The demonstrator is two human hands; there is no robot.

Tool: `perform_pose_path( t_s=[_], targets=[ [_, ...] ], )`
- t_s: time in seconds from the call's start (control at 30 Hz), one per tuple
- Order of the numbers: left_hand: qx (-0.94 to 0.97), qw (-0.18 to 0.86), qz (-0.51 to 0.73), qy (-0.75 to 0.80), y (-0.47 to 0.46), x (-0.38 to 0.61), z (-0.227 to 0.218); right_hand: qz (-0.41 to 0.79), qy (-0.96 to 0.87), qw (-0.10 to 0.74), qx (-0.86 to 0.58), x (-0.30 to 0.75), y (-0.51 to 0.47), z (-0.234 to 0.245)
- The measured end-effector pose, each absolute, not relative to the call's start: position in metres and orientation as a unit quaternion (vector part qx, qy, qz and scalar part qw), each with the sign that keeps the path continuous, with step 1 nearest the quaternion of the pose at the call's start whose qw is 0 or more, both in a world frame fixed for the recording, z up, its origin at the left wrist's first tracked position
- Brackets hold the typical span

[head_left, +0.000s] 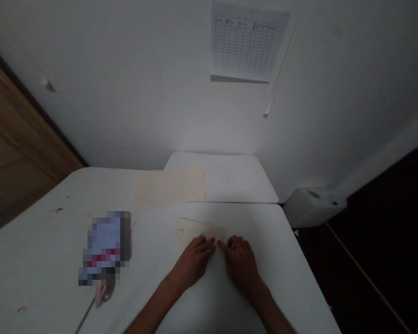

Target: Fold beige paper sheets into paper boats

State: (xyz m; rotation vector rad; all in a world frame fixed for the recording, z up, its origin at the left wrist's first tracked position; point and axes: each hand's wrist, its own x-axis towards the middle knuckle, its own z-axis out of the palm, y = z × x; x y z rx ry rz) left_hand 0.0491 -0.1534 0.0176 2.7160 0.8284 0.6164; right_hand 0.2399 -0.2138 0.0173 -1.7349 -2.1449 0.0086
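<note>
A folded piece of cream paper (191,226) lies on the white tabletop (153,260), with a small folded flap at its left end. My left hand (197,260) presses on its near edge, fingers curled and held together. Beside it my right hand (242,264) is at the paper's right part, index finger stretched towards the left hand and the other fingers curled. The two index fingertips almost meet at the near edge. My fingers hide part of the paper there.
Cream sheets (170,188) lie behind, across the joint between two table surfaces. A pixelated blue-and-red object (104,241) lies at left. A whitish plastic jug (313,208) stands beyond the right edge. A printed chart (244,46) hangs on the wall; a wooden panel (21,153) is at left.
</note>
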Motion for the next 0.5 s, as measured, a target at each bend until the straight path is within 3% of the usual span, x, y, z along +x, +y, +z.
perform_pose_path(
  t_s=[0.5],
  targets=[
    [0.921, 0.141, 0.21, 0.297, -0.1572, 0.0451, 0.0177, 0.028, -0.721, 0.217, -0.657, 0.2404, -0.2117, 0.0159]
  ],
)
